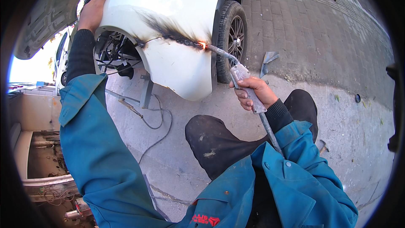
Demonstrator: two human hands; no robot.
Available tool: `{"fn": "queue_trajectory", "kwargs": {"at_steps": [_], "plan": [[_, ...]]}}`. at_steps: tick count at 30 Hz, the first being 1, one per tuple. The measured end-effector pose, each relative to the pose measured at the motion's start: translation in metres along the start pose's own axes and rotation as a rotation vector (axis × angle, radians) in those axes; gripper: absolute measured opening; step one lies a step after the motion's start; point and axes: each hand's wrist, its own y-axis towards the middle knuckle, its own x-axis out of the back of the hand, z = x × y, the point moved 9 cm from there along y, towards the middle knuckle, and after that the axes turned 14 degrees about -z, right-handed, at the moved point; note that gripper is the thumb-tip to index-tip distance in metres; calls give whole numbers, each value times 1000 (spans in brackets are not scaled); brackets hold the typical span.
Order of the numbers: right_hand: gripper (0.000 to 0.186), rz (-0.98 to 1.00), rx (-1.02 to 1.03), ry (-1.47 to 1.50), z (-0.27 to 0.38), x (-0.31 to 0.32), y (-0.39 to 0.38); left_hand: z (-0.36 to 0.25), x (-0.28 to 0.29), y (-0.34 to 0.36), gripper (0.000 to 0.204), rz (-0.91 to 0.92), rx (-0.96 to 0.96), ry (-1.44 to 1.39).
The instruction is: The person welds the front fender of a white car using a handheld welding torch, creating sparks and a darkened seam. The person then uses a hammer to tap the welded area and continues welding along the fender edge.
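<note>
Burning along the charred line across the white car panel seems in hand, the right grip clenched around the torch near the panel's tyre-side edge, the left grip at its upper-left edge, closure unclear; next calls for steady aim.

head view, as i watch remotely: the left fisheye of a head-worn pair looks steeply down and forward over the person's knees; the teal sleeves lie nearest the lens, the white car panel beyond, the paving bending toward the rim.
</note>
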Motion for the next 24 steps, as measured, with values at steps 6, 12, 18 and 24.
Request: {"fn": "queue_trajectory", "kwargs": {"at_steps": [6,12,18,24], "plan": [[29,-7,1,2,0,2,1,-1,1,-2,85,-15,15,-8],[29,-17,-8,9,-1,4,2,-1,-1,2,73,5,-70,37],[31,-14,-19,-4,-2,8,3,-2,-6,3,51,34,-182,154],[41,77,-43,49,-2,4,4,-2,-6,0,52,43,-201,153]]}}
